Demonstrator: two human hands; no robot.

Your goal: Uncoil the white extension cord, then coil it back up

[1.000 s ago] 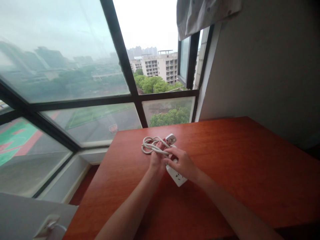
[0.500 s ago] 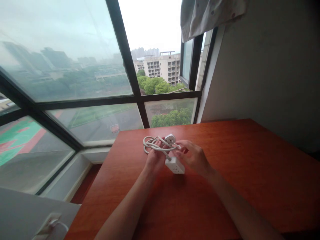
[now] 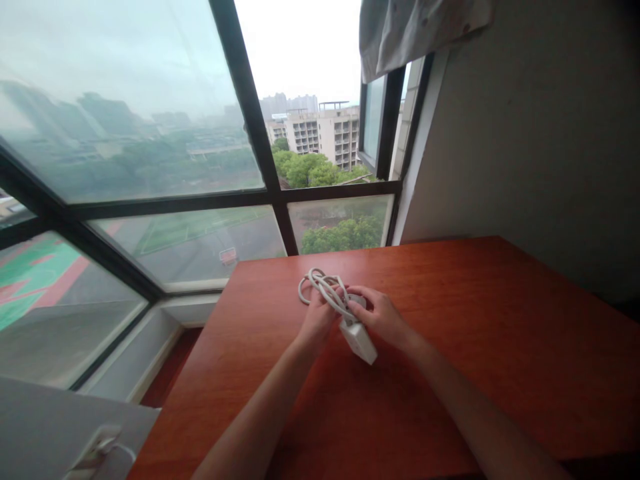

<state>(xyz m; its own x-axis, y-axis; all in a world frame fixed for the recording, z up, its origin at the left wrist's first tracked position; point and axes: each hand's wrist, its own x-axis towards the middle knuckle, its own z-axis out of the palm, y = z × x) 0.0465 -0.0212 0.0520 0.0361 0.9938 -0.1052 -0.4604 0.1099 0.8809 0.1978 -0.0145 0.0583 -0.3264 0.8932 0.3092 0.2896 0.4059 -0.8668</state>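
Observation:
A white power strip (image 3: 361, 341) with its white cord (image 3: 323, 288) coiled in loops is held just above a red-brown wooden table (image 3: 475, 320). My left hand (image 3: 316, 319) is closed around the bundled loops of cord. My right hand (image 3: 383, 319) pinches the cord and plug right where they meet the strip's upper end. The strip's body juts out below both hands, tilted down to the right.
Large black-framed windows (image 3: 250, 133) stand beyond the table's far edge, and a grey wall (image 3: 525, 133) runs along its right side. A white wall socket with a cable (image 3: 97, 450) sits at the lower left. A cloth (image 3: 410, 27) hangs at the top.
The cord loops have been pulled in closer over the strip. My right hand has shifted left from the side of the strip onto its upper end, and the strip has tilted.

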